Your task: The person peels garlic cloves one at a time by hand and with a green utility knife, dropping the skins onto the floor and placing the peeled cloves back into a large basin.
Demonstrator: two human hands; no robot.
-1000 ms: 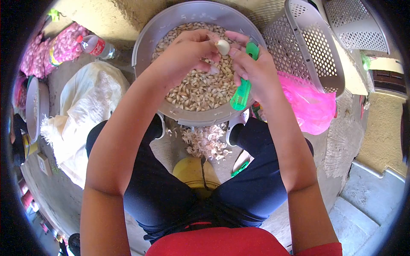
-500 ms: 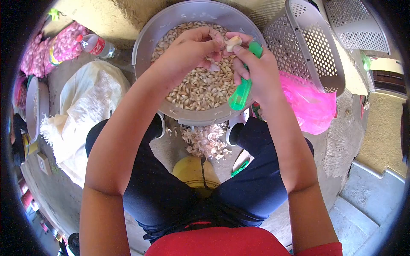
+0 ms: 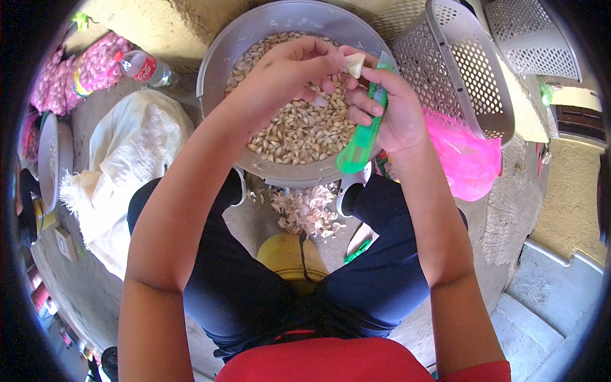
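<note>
A pale garlic clove point(image 3: 354, 64) is pinched at the fingertips of my left hand point(image 3: 287, 71), over a large grey tub point(image 3: 213, 60). A bit of whitish skin hangs below those fingers. My right hand point(image 3: 400, 108) is closed around a green utility knife point(image 3: 361, 143), its thumb beside the clove. The knife's handle slants down over the tub's right rim, and its upper end lies near the clove. Many separated garlic cloves point(image 3: 302, 130) fill the tub's bottom; my hands and forearms hide part of them.
Garlic peelings point(image 3: 309, 210) lie on the floor between my feet, near a yellow container point(image 3: 283, 251) and another green-handled tool point(image 3: 358, 250). Left are a white sack point(image 3: 137, 137), a bottle point(image 3: 145, 69) and pink net bags point(image 3: 95, 63). A pink plastic bag point(image 3: 461, 156) and perforated baskets point(image 3: 417, 70) stand right.
The clove has shifted slightly right and turned, now nearer my left fingertips. My right fingers have loosened and spread a little, and the knife has tilted, its lower end moving slightly left and down.
</note>
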